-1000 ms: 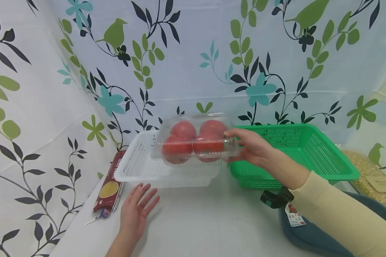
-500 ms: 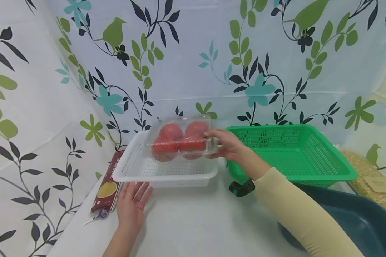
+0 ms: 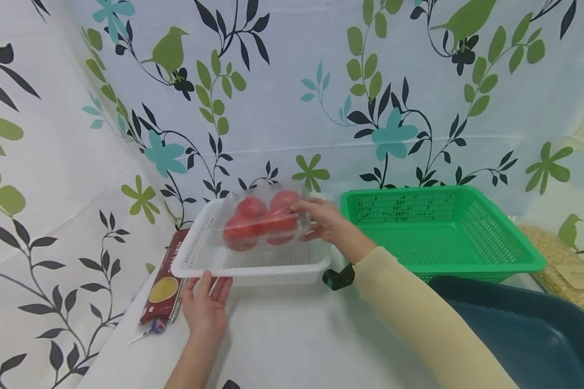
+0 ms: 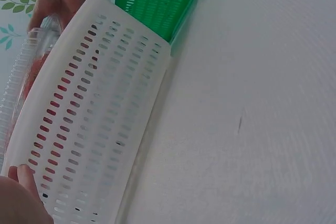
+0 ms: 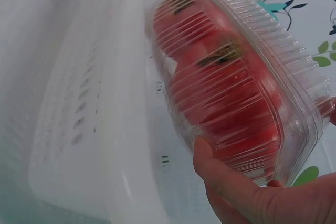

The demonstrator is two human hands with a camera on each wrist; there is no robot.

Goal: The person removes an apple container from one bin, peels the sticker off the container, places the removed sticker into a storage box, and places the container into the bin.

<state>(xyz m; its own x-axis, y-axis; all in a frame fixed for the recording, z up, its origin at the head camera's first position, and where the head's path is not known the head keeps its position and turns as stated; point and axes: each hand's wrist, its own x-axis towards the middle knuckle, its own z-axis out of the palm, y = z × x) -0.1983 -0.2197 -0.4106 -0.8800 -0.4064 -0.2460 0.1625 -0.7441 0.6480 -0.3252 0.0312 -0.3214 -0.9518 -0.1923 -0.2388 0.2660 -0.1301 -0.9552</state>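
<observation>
A clear plastic clamshell box of tomatoes (image 3: 260,220) is tilted over the white perforated basket (image 3: 267,270). My right hand (image 3: 323,220) grips the box by its right end. In the right wrist view, the thumb presses on the ribbed side of the clamshell box (image 5: 226,93), and stems show on the red tomatoes. My left hand (image 3: 206,308) holds the basket's front rim near its left corner, thumb on the rim and fingers below it. The left wrist view shows the slotted wall of the white basket (image 4: 100,103) with red behind it.
A green perforated basket (image 3: 418,243) stands to the right, with a dark blue basin (image 3: 525,324) in front of it. A bag of pale grains (image 3: 550,254) lies at far right. On the left lie a brown packet (image 3: 163,289) and a lollipop (image 3: 157,326).
My right hand has carried the tomato box leftward and slightly lower over the white basket. My left hand has moved up from the table to the basket's front rim and taken hold.
</observation>
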